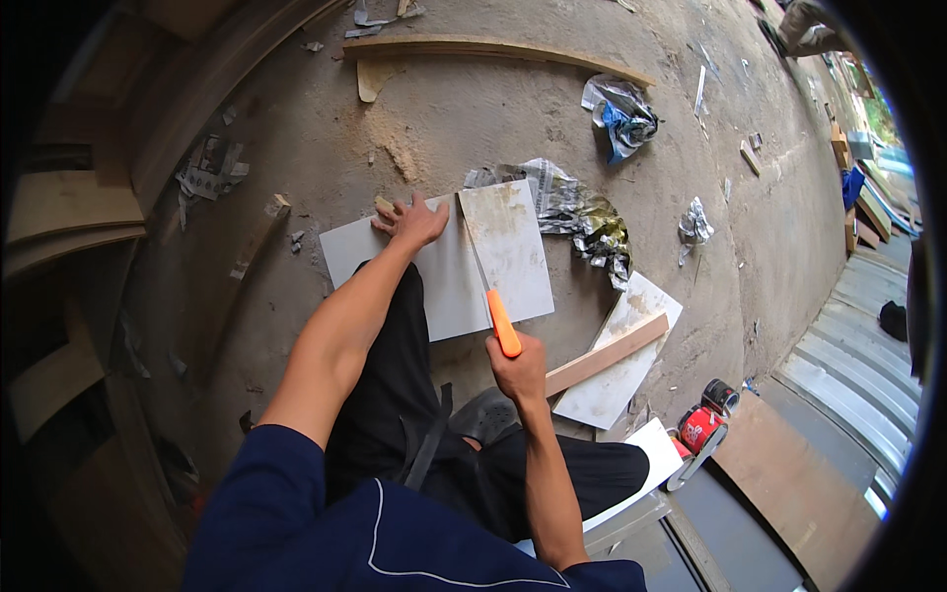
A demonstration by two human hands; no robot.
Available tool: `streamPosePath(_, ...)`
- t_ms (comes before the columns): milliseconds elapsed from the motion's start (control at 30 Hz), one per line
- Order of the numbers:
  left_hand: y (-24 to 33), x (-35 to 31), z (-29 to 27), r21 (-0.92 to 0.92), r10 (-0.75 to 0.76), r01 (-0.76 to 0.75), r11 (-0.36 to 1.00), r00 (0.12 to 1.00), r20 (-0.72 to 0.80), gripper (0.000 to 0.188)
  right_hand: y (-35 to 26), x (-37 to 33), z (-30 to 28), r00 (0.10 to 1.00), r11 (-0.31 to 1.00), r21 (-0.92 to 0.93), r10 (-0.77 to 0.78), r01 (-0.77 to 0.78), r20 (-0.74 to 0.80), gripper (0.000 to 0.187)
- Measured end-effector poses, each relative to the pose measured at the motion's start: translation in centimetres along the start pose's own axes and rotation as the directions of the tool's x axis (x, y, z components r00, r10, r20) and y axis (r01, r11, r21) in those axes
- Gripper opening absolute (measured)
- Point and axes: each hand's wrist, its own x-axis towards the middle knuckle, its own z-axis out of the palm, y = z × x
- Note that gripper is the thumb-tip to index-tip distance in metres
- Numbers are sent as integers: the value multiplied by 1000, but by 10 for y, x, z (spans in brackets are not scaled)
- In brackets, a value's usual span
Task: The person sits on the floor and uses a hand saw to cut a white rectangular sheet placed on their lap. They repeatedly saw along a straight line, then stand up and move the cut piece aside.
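- The white panel [449, 276] is laid on the ground ahead of the body, its longer axis running roughly left to right, with the right end angled slightly farther away.
- The orange-handled handsaw [495, 303] is set crosswise to that axis: its handle is pointed back toward the body, and its blade is extended away and a little leftward to the panel's far edge.
- By the blade's line the panel is divided into a wider left part and a narrower, stained right part; how deep any cut is cannot be told.
- The right hand [519, 367] is closed around the near end of the saw's handle, just off the panel's near edge, with the forearm nearly in line with the saw.
- The left hand [414, 223] is placed on the wider part at its far edge, fingers spread and slightly bent, with no object seen enclosed; it is set just beside the blade's far end, and so nearer the tip than the right hand is.
- The panel's near left portion is overlapped by the left leg [390, 365]; whether weight is put on it cannot be told.
- To the right, a wooden strip [612, 350] is laid across a smaller white board [641, 296], and crumpled newspaper [562, 202] is left beyond the panel's right end.
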Motion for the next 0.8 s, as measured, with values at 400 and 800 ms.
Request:
streamPosePath(400,10,31,49,-5,152,-191,982,795,-588,43,37,-2,2,995,995,17,96,-95,-33,25)
streamPosePath(800,6,39,54,1,158,-194,981,795,-586,44,50,-9,22,995,997,50,67,-63,-80,25)
